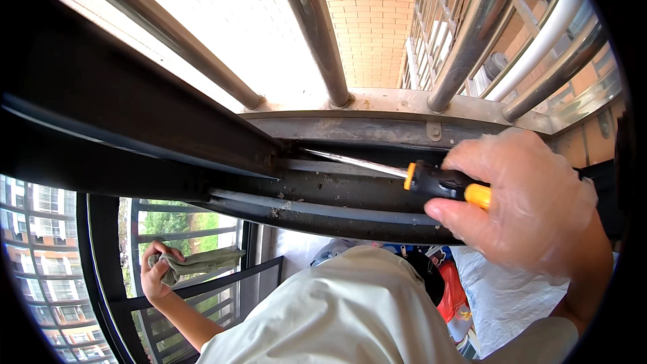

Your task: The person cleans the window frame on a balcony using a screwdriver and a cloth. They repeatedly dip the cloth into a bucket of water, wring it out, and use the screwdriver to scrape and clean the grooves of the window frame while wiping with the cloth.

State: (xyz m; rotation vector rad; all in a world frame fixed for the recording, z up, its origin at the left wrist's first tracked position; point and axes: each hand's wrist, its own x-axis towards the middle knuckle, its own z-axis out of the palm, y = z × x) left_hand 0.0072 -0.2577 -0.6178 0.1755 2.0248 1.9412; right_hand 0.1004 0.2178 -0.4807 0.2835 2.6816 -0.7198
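My right hand point(529, 202), in a thin clear plastic glove, is shut on a screwdriver point(441, 182) with a black and yellow handle. Its metal shaft point(357, 162) points left, and the tip lies in the dark, dirty window track point(337, 195) close to the sliding frame's corner. My left hand point(156, 275) is low at the left, away from the track, gripping a crumpled grey-green cloth point(205, 261). My light shirt point(350, 310) fills the bottom centre.
Several shiny steel guard bars point(317, 34) rise beyond the track in front of a pale brick wall point(371, 13). A dark window frame point(94, 263) and glass with buildings behind are at the left. Red, blue and white bags point(465, 290) lie below the right hand.
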